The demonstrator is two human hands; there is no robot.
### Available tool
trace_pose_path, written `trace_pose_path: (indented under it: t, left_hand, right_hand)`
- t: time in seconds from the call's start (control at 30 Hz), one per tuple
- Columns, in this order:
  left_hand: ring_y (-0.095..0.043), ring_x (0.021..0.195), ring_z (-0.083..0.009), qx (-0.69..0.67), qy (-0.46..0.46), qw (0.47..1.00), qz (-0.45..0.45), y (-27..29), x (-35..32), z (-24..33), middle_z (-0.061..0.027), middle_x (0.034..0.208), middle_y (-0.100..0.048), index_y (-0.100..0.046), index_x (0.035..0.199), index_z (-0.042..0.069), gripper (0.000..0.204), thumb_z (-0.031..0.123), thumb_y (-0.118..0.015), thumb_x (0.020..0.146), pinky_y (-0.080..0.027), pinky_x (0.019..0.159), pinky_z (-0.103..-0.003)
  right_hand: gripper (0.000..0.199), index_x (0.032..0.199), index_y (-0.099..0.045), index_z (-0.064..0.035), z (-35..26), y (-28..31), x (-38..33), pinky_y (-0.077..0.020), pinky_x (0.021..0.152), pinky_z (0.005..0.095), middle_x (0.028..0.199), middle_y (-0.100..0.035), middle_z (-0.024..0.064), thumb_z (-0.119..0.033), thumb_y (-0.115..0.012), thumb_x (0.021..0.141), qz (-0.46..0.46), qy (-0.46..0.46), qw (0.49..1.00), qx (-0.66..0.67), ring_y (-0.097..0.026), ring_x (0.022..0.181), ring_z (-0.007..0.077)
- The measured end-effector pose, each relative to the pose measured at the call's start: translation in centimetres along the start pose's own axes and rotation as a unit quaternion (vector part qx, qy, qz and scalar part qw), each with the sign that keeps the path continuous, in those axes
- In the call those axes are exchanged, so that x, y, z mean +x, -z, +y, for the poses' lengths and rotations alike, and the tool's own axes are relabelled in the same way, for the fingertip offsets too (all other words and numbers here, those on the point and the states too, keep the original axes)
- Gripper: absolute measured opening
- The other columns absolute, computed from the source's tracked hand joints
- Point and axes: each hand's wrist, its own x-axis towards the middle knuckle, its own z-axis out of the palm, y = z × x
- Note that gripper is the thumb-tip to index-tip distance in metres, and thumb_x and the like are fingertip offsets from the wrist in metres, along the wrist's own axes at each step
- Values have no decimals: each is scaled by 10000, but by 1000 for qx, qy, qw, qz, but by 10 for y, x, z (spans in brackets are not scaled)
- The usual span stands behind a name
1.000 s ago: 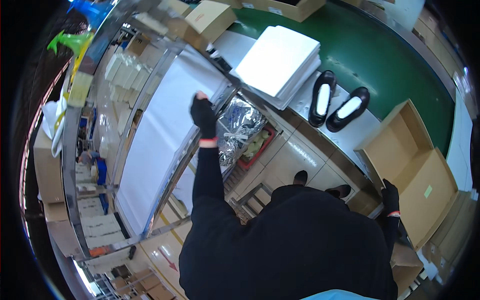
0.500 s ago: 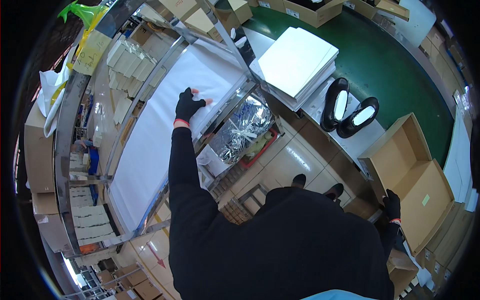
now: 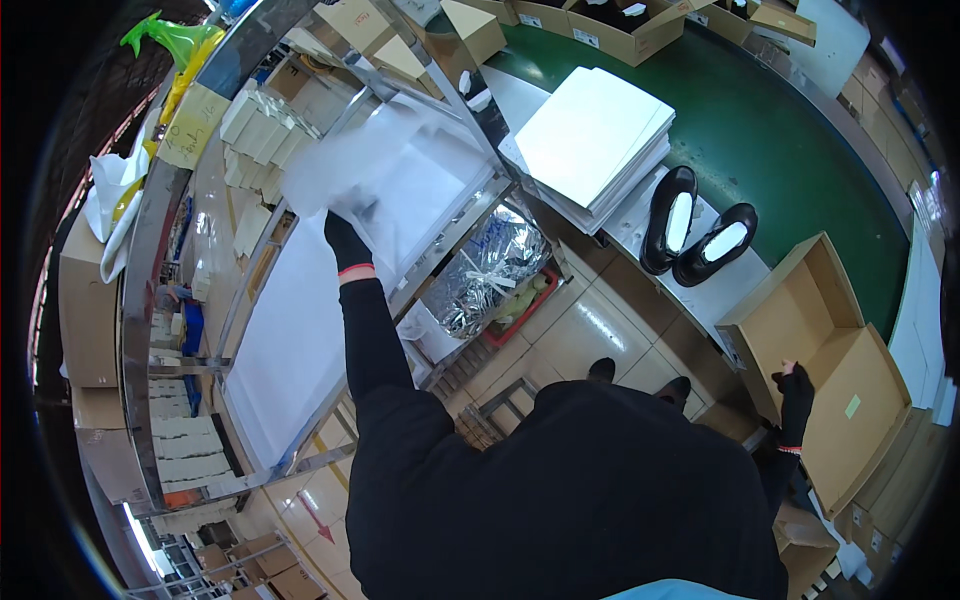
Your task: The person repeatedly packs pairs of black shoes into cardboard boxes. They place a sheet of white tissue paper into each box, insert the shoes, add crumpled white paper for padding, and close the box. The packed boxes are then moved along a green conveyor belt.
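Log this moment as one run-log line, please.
left hand: lifting tissue sheet off stack | right hand: on open shoebox rim | black shoes: on bench

One head-worn fisheye view looks steeply down (edges bending) over shelf rack (image 3: pixel 300 330) and green belt (image 3: pixel 800 150).

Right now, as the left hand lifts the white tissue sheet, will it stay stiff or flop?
Likely floppy: the white tissue sheet already bends and blurs above the left hand. Probably very light, since one pinch raises it. It may tear easily.
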Motion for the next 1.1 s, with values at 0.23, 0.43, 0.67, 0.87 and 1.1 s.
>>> trace_pose_path:
  t: [0.23,0.43,0.67,0.87,1.1]
  left_hand:
    - [-606,1016,-239,128,-85,877,-455,-217,-247,-21,-103,1081,-632,-553,1163,2,323,232,-515,939,-470,878,-348]
    - [-596,1057,-256,233,-60,746,-621,-224,-302,-66,-127,1127,-611,-527,1201,29,335,211,-570,922,-455,915,-349]
    - [-331,1350,-387,487,-385,655,-431,-264,-217,-140,-237,1462,-331,-312,1446,19,691,276,-626,886,-276,1093,-440]
    - [-405,1296,-351,526,-404,438,-607,-405,-236,-239,-177,1300,-524,-534,1300,100,584,398,-685,822,-251,1051,-589]
    - [-649,817,-293,491,-205,480,-697,-521,-246,-383,-144,881,-690,-694,1010,71,341,355,-685,821,-492,785,-376]
  right_hand:
    - [674,1364,-408,15,-194,-104,0,-457,928,365,1224,-558,158,-520,-427,955,-289,90,869,391,-550,1114,244]
    - [519,1265,-514,40,-168,-39,52,-434,918,333,1171,-590,169,-260,-656,866,88,58,993,-50,-565,1041,242]
    - [477,1329,-459,11,7,173,-40,-410,974,360,1252,-538,165,-215,-566,923,309,134,941,5,-540,1119,231]
    - [466,1378,-426,-4,80,288,-104,-374,1028,342,1347,-485,148,-177,-513,953,455,71,879,127,-498,1198,206]
    - [530,1411,-382,-11,260,358,-208,-351,1042,282,1418,-436,111,-316,-469,987,394,101,895,-185,-445,1263,180]
